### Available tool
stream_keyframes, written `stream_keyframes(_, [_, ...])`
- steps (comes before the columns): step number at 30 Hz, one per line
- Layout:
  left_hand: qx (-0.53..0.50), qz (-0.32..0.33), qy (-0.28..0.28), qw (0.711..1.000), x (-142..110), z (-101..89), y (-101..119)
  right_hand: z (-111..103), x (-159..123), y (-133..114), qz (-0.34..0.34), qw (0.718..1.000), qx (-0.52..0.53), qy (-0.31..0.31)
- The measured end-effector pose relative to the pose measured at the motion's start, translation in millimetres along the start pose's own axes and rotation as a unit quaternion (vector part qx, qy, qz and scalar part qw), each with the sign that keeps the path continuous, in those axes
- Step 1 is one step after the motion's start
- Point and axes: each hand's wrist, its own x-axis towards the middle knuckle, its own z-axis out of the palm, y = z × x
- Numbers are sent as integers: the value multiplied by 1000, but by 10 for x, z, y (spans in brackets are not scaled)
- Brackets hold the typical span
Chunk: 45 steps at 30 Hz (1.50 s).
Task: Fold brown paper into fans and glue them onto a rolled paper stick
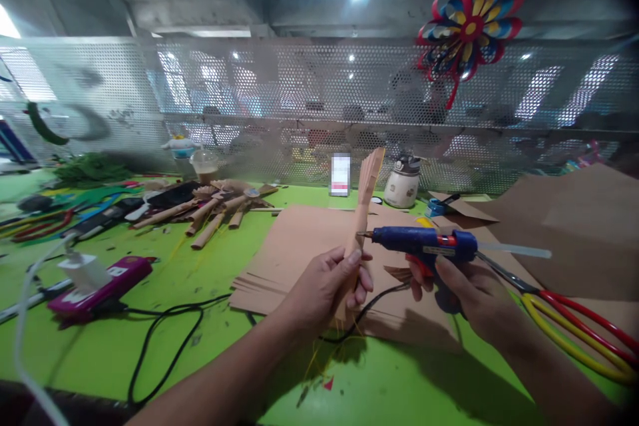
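Note:
My left hand (327,283) is closed around a folded piece of brown paper (366,196) that stands upright above my fingers. My right hand (462,286) grips a blue glue gun (422,241) by the handle, a finger on its red trigger. The gun lies level, and its metal nozzle touches the paper just above my left thumb. A clear glue stick (519,250) pokes out of the gun's back end. Both hands hover over a stack of brown paper sheets (294,246) on the green table (214,353).
A black cord (164,329) snakes across the table in front. Red and yellow scissors (574,319) lie at the right. Rolled brown paper tubes (214,213) and a magenta power strip (107,283) are at the left. A perforated metal screen (279,100) backs the table, with a paper pinwheel (469,23).

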Motion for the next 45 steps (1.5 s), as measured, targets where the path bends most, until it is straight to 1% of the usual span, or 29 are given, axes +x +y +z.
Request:
stream_keyframes(3, [-1, -5, -4, 1000, 0, 3, -1, 8, 13, -6, -6, 1000, 7, 4])
stream_keyframes(8, [0, -6, 7, 1000, 7, -7, 0, 5, 5, -24, -1, 1000, 15, 5])
stream_keyframes(13, [0, -4, 7, 1000, 11, -11, 10, -38, -9, 6, 10, 1000, 4, -15])
stream_keyframes(19, [-2, -6, -9, 1000, 3, -3, 12, -24, 13, 23, 1, 1000, 27, 6])
stream_keyframes(23, [12, -12, -9, 1000, -3, 4, 18, 17, 17, -36, 8, 1000, 11, 7])
stream_keyframes(27, [11, -8, 5, 1000, 0, 8, 24, 3, 2, -56, 10, 1000, -13, -1])
stream_keyframes(30, [9, -5, 10, 1000, 0, 2, 28, -34, -6, -9, 12, 1000, -4, -7])
stream_keyframes(34, [11, -12, -6, 1000, -4, -9, 25, -45, 0, 36, 2, 1000, 16, 0])
stream_keyframes(37, [11, -10, -14, 1000, -4, -7, 15, -9, 7, 9, 10, 1000, 20, 0])
stream_keyframes(40, [11, -10, -8, 1000, -3, 5, 14, 16, 11, -37, 16, 1000, 9, -4])
stream_keyframes(45, [12, -8, -1, 1000, -6, 13, 29, -15, 12, -31, 7, 1000, 3, -1])
